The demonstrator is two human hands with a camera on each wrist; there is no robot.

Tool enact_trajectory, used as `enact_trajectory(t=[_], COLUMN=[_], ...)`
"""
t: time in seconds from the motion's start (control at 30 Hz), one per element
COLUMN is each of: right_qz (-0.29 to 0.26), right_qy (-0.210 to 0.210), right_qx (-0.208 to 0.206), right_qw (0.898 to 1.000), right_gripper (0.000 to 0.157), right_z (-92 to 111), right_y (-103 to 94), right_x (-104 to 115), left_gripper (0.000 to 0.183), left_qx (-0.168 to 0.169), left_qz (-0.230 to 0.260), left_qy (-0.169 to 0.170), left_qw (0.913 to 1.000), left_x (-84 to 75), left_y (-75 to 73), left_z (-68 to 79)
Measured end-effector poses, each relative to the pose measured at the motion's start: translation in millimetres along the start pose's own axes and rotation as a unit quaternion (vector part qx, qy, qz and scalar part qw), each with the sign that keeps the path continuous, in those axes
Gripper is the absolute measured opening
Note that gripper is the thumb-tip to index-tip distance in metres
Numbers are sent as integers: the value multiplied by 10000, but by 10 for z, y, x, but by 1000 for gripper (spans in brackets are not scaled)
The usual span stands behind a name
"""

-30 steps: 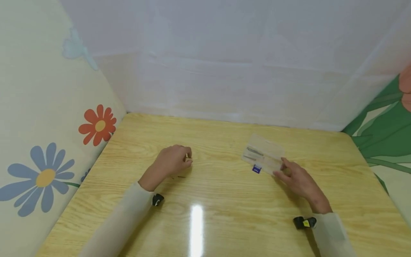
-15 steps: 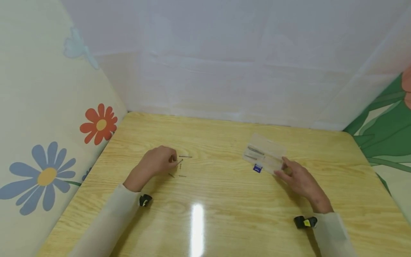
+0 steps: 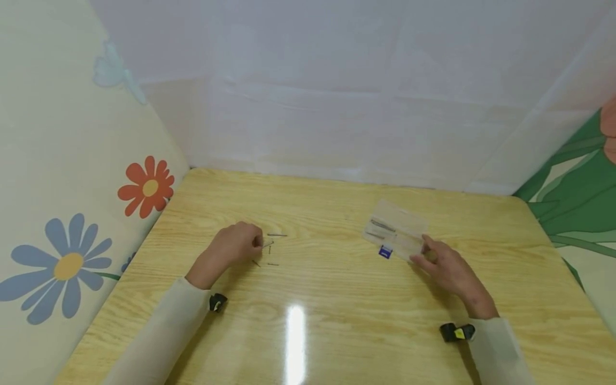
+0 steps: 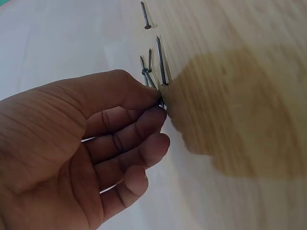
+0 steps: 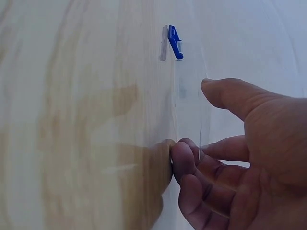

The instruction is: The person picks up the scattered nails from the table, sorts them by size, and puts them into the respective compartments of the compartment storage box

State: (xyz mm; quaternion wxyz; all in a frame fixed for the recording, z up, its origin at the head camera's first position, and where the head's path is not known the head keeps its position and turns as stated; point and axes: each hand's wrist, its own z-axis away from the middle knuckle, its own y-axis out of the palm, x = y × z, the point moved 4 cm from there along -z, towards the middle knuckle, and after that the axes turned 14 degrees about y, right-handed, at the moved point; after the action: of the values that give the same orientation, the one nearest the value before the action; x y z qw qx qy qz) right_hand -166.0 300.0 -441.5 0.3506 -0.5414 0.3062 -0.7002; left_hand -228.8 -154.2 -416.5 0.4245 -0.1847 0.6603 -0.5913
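Observation:
My left hand (image 3: 236, 245) is low over the left part of the table, thumb and forefinger pinching one end of a nail. In the left wrist view the thumb and fingertips cover part of that nail (image 4: 152, 80). Close by lie several more nails, among them a longer one (image 4: 161, 62) and one farther off (image 4: 145, 17). My right hand (image 3: 447, 266) grips the near right corner of a clear plastic box (image 3: 401, 222). A blue latch (image 3: 385, 251) sits on the box's front edge, and slim dark metal pieces (image 3: 383, 225) show within the box.
The wood-grain table (image 3: 327, 299) is glossy, with a bright reflection near its front. A white sheet (image 3: 308, 117) hangs behind it. Flower-patterned panels (image 3: 67, 160) stand at both sides.
Over the last second my left hand has moved left, uncovering several nails; in the last half second it has barely shifted. The right hand and box stay in place.

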Motion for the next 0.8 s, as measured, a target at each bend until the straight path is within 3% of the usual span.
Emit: enact_trajectory(t=[0.53, 0.8], right_qz=[-68, -90], right_qy=[-39, 56], right_qx=[-1, 30], right_qw=[10000, 9999], right_gripper=[80, 81], right_z=[-19, -11], right_y=[2, 3], right_x=[-3, 2], left_gripper=[16, 26], left_qx=[156, -19], left_qz=[-106, -187], left_qy=[9, 37], left_qw=[9998, 9998], left_x=[19, 2], left_y=[7, -7], left_z=[-8, -4])
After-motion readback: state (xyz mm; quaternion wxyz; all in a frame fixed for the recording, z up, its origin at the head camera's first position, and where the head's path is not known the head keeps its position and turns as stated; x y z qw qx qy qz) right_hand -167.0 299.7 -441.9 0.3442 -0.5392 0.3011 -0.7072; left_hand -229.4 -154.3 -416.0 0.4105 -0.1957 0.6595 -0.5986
